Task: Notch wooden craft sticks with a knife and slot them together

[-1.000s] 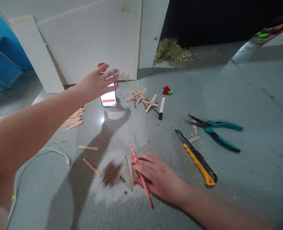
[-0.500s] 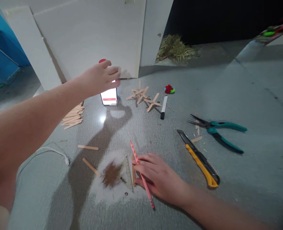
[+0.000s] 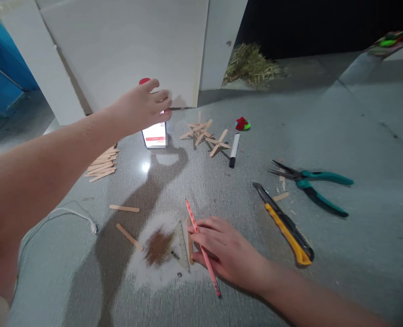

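My left hand (image 3: 146,108) reaches forward with fingers spread, in front of the upper part of a lit phone (image 3: 155,135) that stands upright. Whether its fingertips touch the phone cannot be made out. Behind it shows a red round top (image 3: 144,81). My right hand (image 3: 223,250) rests low on the floor, a pink pencil (image 3: 206,263) tucked between its fingers. Its thumb and fingertips press against a wooden craft stick (image 3: 190,243). Beside that stick lies a clear set square (image 3: 182,250), on a white patch with brown powder (image 3: 158,246).
Crossed craft sticks (image 3: 199,129), a white marker (image 3: 234,150) and a red-green item (image 3: 242,123) lie ahead. A yellow utility knife (image 3: 286,229) and teal pliers (image 3: 320,181) are right. Left are stacked sticks (image 3: 101,165), two loose sticks (image 3: 129,237) and a white cable (image 3: 72,210).
The view has shifted slightly. Both hands keep nearly the same positions, and the pencil, stick and set square stay where they were.
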A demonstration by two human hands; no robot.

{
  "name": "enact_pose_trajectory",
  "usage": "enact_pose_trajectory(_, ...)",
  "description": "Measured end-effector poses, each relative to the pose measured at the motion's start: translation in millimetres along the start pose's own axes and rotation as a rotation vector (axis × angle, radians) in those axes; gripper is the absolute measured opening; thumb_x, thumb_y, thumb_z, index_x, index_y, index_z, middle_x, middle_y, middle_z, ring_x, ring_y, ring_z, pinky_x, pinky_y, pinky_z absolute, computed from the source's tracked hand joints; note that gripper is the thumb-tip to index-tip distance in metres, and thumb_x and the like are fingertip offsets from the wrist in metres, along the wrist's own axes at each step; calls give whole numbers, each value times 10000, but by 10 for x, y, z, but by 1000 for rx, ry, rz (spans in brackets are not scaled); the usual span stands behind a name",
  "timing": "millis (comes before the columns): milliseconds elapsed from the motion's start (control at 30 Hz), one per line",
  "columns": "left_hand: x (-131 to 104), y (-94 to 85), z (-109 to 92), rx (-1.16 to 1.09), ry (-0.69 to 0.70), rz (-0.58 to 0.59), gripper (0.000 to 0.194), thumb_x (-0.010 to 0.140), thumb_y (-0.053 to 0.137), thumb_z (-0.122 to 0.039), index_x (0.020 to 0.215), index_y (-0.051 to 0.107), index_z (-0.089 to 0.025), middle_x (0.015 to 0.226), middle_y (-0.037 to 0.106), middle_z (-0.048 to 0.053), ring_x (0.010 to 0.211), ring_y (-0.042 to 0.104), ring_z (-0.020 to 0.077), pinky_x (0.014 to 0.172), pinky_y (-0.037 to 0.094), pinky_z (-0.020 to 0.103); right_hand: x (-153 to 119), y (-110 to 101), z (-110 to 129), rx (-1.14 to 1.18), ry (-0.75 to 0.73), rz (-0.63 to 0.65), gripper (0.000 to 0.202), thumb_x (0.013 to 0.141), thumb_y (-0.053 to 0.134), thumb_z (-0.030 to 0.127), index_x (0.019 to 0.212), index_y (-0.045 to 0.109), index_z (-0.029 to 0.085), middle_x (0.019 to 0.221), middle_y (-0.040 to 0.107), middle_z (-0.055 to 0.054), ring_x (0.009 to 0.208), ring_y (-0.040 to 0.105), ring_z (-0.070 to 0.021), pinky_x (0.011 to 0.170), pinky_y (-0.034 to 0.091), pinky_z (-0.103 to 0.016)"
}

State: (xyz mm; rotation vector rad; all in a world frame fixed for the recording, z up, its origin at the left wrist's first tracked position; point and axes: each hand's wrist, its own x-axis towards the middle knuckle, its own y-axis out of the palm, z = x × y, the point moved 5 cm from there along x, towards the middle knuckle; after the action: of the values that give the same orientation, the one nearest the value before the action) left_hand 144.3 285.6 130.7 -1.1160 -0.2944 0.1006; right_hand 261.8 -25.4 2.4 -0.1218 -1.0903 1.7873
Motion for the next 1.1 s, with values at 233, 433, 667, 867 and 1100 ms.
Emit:
enact_pose_trajectory(233,17,-15,-163,29,176,280,395,955,320,-114,1301,512,-128,1382,565,153,1393,379,283,1163,250,617,2,-4,-2,0,1,4,217,926,653,272,1114,596,178,990,731,-85,1027,640,-248,879,522,-423)
enact_pose_trajectory(433,-6,-98,-188,-67,123,254,401,940,378,-152,1314,520,-184,1393,580,124,1405,373,263,1205,212,610,2,-5,-5,-3,7,4,186,940,623,288,1099,607,193,975,729,-89,1034,641,-246,870,533,-424)
enact_pose_trajectory(667,-66,-122,-230,-157,147,222,498,877,313,-34,1313,531,-138,1475,514,125,1509,270,276,1216,152,629,-10,0,-3,-5,0,-9,203,934,636,278,1107,595,179,990,732,-96,1052,636,-253,881,536,-435)
enact_pose_trajectory(867,-111,-92,-269,39,213,260,586,843,280,36,1368,476,-135,1525,453,145,1533,211,271,1209,189,611,-8,-10,-6,-22,-4,-2,188,924,653,292,1069,600,183,975,732,-90,1041,641,-250,879,544,-419)
enact_pose_trajectory(1100,-272,-148,-482,59,193,227,577,820,367,52,1371,441,-105,1542,414,154,1524,228,279,1228,181,599,-15,-8,-11,-21,5,-1,194,926,647,298,1091,609,204,997,736,-90,1053,652,-249,882,548,-420)
